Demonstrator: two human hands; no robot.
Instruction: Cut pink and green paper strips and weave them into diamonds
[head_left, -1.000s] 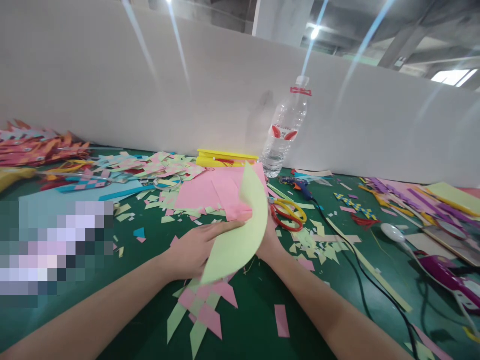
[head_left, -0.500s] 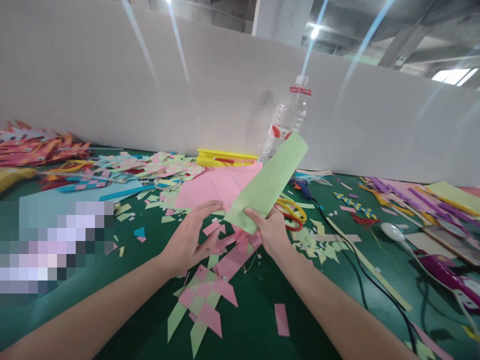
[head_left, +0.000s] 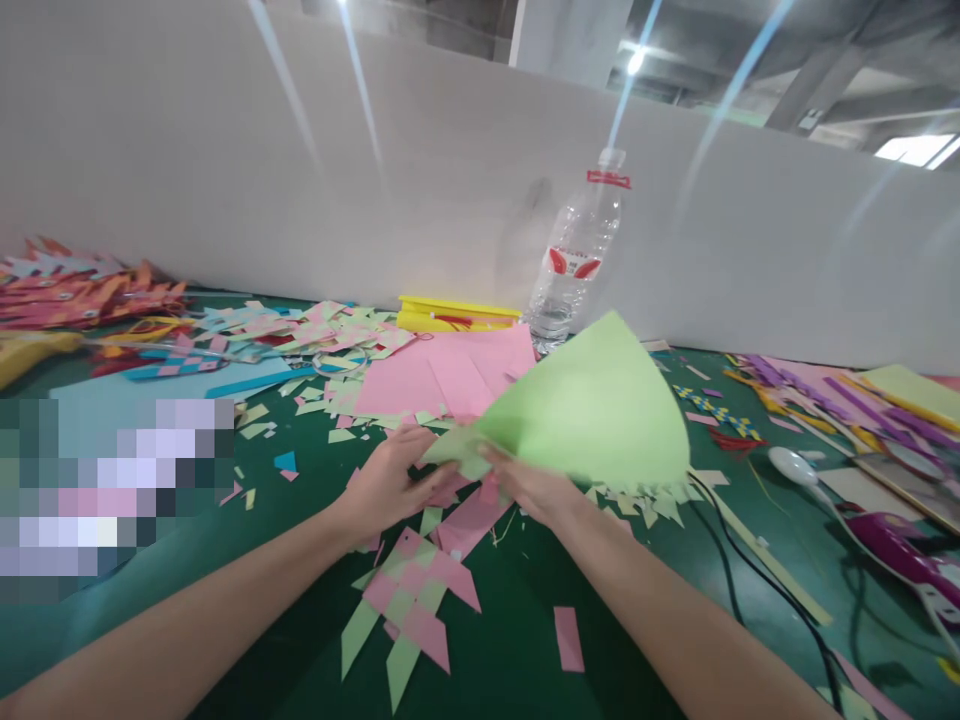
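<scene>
A light green sheet of paper (head_left: 592, 410) is fanned wide and curves to the right in front of me. My right hand (head_left: 536, 490) pinches its narrow lower part. At the paper's left tip, my left hand (head_left: 394, 480) has thumb and fingers closed around the edge. Just below my hands lies a woven pink and green paper piece (head_left: 412, 580) with pointed ends. Behind them, pink paper sheets (head_left: 442, 370) lie flat, partly covered by the green paper.
A clear plastic bottle (head_left: 574, 260) stands against the white partition (head_left: 300, 170). A yellow folded piece (head_left: 457, 313) lies beside it. Paper scraps are scattered over the green table (head_left: 517, 650). To the right are a black cable (head_left: 772, 590) and a purple-handled tool (head_left: 892, 540).
The green paper has swung from a narrow upright strip into a wide fan toward the right. My left hand has moved in and closed on its left end.
</scene>
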